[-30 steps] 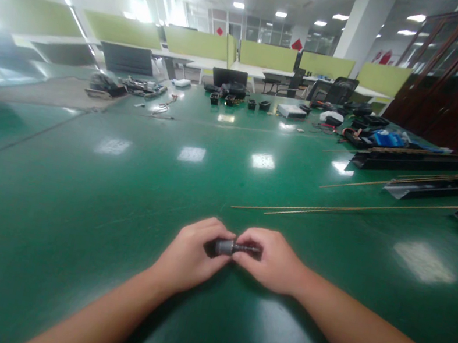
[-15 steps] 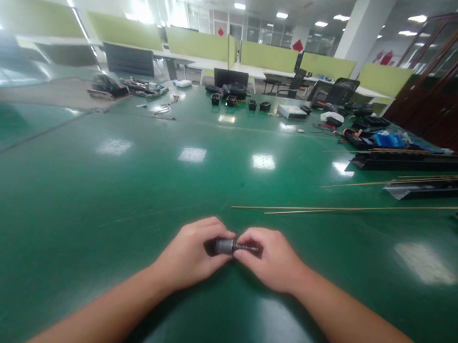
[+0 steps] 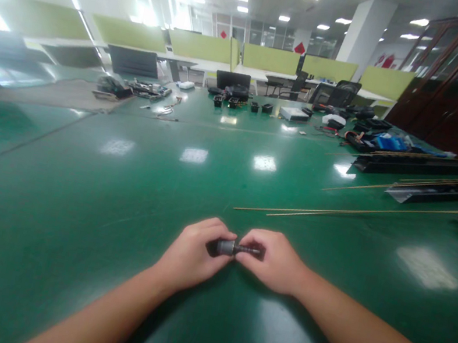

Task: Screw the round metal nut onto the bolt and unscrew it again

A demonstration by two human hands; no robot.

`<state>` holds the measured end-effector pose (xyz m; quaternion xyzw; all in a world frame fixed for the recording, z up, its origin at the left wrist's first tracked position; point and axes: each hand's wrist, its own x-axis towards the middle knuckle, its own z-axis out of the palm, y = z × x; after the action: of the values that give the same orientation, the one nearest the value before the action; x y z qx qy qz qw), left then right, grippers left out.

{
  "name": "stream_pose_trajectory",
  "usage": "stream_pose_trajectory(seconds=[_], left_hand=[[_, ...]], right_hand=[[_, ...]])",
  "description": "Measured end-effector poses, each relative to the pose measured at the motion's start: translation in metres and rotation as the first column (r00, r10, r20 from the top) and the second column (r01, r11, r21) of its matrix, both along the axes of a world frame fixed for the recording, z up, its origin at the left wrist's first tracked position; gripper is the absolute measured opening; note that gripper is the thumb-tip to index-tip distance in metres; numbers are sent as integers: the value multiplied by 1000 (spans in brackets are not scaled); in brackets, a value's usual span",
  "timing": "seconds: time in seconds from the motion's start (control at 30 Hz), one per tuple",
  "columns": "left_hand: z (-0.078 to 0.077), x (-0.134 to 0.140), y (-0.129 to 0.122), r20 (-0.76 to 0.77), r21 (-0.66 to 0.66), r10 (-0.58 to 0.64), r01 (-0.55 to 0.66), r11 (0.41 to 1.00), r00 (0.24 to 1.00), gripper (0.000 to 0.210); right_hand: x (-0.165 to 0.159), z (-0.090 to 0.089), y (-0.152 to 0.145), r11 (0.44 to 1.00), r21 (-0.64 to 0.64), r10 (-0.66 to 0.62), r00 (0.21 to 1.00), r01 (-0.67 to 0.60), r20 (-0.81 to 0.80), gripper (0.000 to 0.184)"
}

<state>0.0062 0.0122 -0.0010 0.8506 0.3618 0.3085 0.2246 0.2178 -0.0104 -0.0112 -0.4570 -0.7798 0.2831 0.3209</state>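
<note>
My left hand [image 3: 193, 253] is closed round a small grey cylinder [image 3: 226, 247] with a dark end tucked in the palm. Out of the cylinder's right end runs a thin dark ridged shaft [image 3: 247, 250], lying level and pointing right. The thumb and forefinger of my right hand [image 3: 275, 262] close about this shaft near the cylinder. Both hands are low over the green tabletop [image 3: 162, 195], almost touching each other. What kind of part this is I cannot make out, and my fingers hide some of it.
Thin brass-coloured rods [image 3: 319, 211] lie just beyond my right hand. Long black channels [image 3: 441, 196] rest at the right, beside part of another person's hand at the edge. Small black boxes [image 3: 233, 103], a white box [image 3: 293, 114] and cables stand along the back.
Both hands keep their hold on the cylinder and shaft, with slightly more of the ridged shaft showing. The whole view has shifted slightly.
</note>
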Motion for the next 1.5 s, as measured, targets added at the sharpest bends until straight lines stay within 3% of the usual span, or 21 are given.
stream_pose_trajectory(seconds=[1.5], left_hand=[[2,1,-2,6,22,15,-16,1000,1000,16]], right_hand=[[0,2,-1,1000,0,-16,1000,16,1,6]])
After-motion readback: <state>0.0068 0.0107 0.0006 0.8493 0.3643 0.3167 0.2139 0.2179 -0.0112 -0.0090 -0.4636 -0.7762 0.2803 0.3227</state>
